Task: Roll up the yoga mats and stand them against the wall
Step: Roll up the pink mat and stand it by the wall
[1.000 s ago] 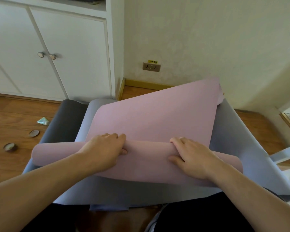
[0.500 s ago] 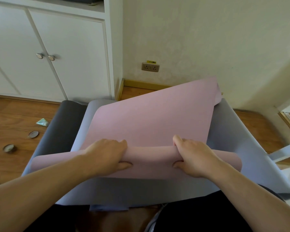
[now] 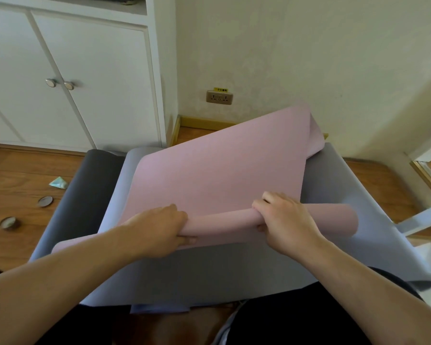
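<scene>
Both hands had a tight grip on the roll: the left hand (image 3: 157,230) and the right hand (image 3: 284,220) were curled around the rolled end of the pink mat (image 3: 217,175). It lay on the grey mat (image 3: 209,275) on the floor, its far end by the wall (image 3: 309,58). To do it well, I think both hands needed to roll evenly and keep it tight and straight

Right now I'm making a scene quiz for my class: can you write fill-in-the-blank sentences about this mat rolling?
1. Both hands, the left hand and the right hand, grip the ____ yoga mat.
2. That mat lies on a ____ yoga mat.
3. The wall socket sits to the ____ of the white cabinet.

Missing words: pink; lavender-grey; right
</scene>
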A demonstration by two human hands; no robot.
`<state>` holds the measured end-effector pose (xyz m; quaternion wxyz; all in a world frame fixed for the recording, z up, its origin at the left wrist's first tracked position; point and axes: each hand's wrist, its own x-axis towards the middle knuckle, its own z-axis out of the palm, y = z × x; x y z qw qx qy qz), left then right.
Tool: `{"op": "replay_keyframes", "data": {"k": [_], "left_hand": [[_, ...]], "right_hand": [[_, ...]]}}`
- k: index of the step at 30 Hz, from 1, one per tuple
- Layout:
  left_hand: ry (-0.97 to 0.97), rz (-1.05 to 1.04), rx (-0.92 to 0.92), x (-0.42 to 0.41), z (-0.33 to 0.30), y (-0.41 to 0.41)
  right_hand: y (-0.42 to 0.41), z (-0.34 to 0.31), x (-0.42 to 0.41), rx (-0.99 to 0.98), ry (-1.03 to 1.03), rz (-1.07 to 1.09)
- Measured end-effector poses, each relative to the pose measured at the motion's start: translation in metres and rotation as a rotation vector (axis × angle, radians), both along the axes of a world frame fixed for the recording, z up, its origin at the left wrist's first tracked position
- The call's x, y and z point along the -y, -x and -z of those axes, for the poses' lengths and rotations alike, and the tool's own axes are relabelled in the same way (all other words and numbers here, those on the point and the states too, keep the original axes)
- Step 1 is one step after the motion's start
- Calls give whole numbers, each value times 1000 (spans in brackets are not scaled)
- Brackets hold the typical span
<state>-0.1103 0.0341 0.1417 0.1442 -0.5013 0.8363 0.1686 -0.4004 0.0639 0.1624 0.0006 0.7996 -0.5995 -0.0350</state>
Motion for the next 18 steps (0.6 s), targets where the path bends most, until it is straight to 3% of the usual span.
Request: {"op": "replay_keyframes", "data": {"k": [4,8,13,18], "left_hand": [[-48,-25,-37,1,-4,-5],[36,2,-173,0,-10,-5],[170,1,-118,-1,-14,-1],[182,-18,-71,-1,-14,2]], "right_hand": [[0,-3,1,70,-108,26],[8,-7,3,92,-54,56],[7,-5,3,77,29,18],[-1,-1,-2,-28,-39,-37]]}}
